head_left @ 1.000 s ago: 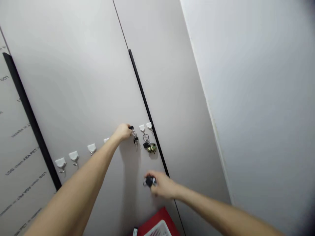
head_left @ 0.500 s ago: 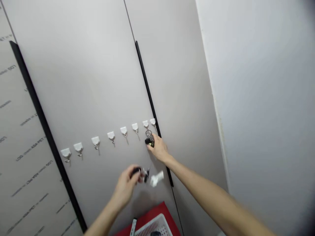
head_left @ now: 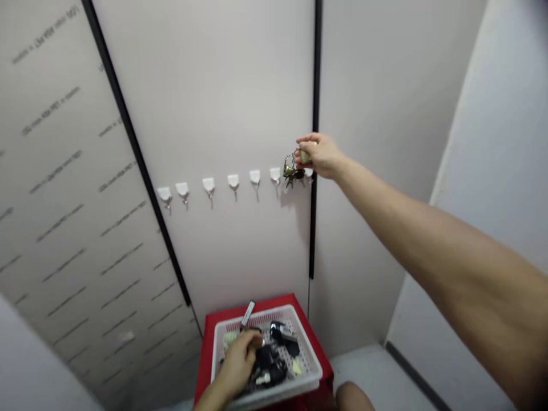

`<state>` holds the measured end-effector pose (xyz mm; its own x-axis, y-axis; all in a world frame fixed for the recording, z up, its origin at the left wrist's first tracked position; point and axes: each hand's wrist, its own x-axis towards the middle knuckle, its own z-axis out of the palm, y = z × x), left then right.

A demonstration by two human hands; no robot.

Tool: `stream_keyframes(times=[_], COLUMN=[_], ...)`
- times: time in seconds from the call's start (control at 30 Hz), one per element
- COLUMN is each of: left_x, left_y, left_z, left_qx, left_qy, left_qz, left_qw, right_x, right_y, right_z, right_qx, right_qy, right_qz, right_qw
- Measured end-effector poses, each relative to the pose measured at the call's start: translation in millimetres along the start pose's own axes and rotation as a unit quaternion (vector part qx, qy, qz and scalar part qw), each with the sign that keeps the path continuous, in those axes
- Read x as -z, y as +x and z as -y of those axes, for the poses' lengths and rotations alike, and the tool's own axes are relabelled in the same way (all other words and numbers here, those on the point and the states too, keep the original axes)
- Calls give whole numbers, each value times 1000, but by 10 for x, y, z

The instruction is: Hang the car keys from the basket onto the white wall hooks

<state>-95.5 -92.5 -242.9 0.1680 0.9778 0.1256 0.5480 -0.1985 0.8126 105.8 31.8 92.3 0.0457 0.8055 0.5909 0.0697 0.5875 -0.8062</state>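
Observation:
My right hand (head_left: 319, 155) is raised at the right end of the hook row, closed on a bunch of keys (head_left: 293, 171). A pale olive fob sits between its fingers, while a chain, a brass-coloured piece and dark keys dangle to the left. Those keys cover part of the white adhesive hooks (head_left: 275, 174) behind them. Down in the white plastic basket (head_left: 309, 371), my left hand (head_left: 240, 359) has its fingers curled among several dark key fobs (head_left: 282, 337). What it grips, if anything, is partly hidden.
The basket rests on a red surface (head_left: 209, 337). Behind it stand pale cabinet doors (head_left: 240, 103) with long black handles (head_left: 315, 74). A light strip (head_left: 247, 314) leans over the basket's back rim. A white wall (head_left: 492, 188) rises at the right.
My left hand has gone down into the basket with the dark keys it held. My right hand has lifted the bunch of keys away from its hook. The view has tilted downward.

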Motion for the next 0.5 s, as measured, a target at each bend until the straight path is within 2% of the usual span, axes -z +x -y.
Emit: stream_keyframes(times=[0.1, 0.2, 0.37, 0.5], left_x=[60, 101, 76, 70], left_y=[-25, -81, -156, -112], left_z=[90, 181, 259, 299], left_qx=[27, 50, 8, 30], left_qy=[-55, -51, 36, 34], left_qz=[-46, -104, -98, -107], left_qw=[997, 992, 995, 993], right_x=[-93, -193, -360, -464], right_y=[-360, -924, -1800, -2195], right_z=[-170, -595, -1427, -1819], right_qx=[-36, -116, -266, -280], right_qy=[-18, -35, -54, -65], right_qz=[126, 195, 257, 308], right_qw=[991, 973, 928, 907])
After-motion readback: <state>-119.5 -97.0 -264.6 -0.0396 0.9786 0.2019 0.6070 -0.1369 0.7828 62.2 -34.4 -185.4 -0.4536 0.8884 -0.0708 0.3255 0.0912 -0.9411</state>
